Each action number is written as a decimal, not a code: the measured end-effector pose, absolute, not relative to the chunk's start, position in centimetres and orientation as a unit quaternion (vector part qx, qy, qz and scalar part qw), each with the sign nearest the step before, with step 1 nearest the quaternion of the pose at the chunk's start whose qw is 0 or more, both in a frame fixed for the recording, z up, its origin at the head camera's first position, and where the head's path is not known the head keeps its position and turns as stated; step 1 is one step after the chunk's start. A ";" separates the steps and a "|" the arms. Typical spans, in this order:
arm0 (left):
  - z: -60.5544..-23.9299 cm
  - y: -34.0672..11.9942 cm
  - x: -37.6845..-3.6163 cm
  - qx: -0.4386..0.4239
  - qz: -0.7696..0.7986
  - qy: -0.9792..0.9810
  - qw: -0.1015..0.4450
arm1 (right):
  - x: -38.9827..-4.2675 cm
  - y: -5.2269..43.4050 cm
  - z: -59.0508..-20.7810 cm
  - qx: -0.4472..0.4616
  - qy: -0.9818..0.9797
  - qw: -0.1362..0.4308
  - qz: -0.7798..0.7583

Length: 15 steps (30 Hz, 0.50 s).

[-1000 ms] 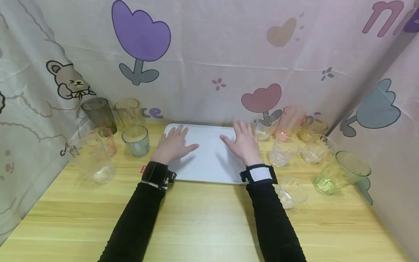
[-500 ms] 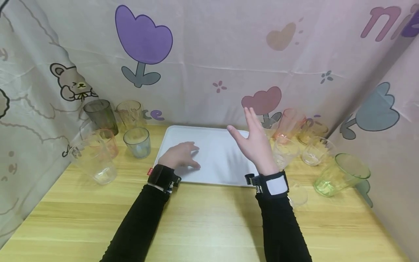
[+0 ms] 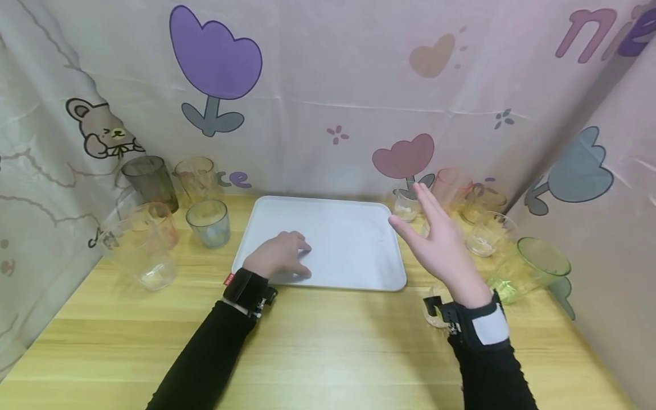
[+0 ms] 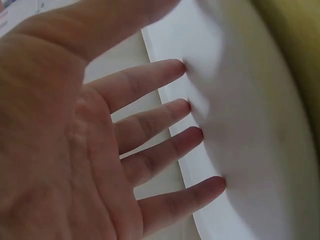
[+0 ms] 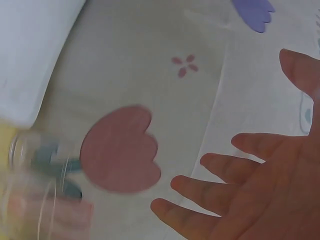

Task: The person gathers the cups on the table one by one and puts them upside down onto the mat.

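A white rectangular tray (image 3: 353, 245) lies on the wooden table. My left hand (image 3: 277, 254) is over its left front part, palm down; in the left wrist view the spread fingertips (image 4: 212, 186) meet or nearly meet the tray surface. My right hand (image 3: 445, 253) is raised in the air right of the tray, fingers extended, thumb apart, holding nothing. Below and behind it stand several glasses: a small clear glass (image 3: 406, 205), a pink glass (image 3: 448, 185), and a green tumbler (image 3: 540, 265). A clear glass (image 3: 434, 313) is partly hidden by the right wrist.
At left stand a dark grey glass (image 3: 151, 182), an amber glass (image 3: 197, 176), a blue-grey glass (image 3: 209, 225), a pink glass (image 3: 160, 222) and a large clear glass (image 3: 140, 259). More glasses at right include an amber glass (image 3: 484, 203) and a clear glass (image 3: 487, 234). A printed curtain (image 3: 307, 68) hangs behind.
My right hand has lifted off the tray's right side and moved right, toward the glasses. My left hand has drawn back toward the tray's front left, fingers bending downward.
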<state>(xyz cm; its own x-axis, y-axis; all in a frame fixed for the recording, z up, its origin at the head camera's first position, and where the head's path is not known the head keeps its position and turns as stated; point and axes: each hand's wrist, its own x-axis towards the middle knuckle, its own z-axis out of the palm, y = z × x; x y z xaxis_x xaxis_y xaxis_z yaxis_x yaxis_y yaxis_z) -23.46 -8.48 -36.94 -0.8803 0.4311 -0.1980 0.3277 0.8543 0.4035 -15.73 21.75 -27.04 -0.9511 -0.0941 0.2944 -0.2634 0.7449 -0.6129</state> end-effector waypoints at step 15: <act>-36.9 -9.9 -21.0 0.265 0.180 0.936 0.148 | -12.7 28.0 -29.8 0.060 -0.951 0.059 0.297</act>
<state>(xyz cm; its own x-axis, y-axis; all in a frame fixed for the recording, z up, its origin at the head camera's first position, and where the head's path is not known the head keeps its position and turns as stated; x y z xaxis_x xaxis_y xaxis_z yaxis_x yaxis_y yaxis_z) -21.03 -9.92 -36.94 -0.8158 0.5488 -0.1822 0.4417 0.7948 0.4162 -12.68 28.04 -29.80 -0.9858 -0.0800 0.1474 -0.1497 0.8162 -0.5580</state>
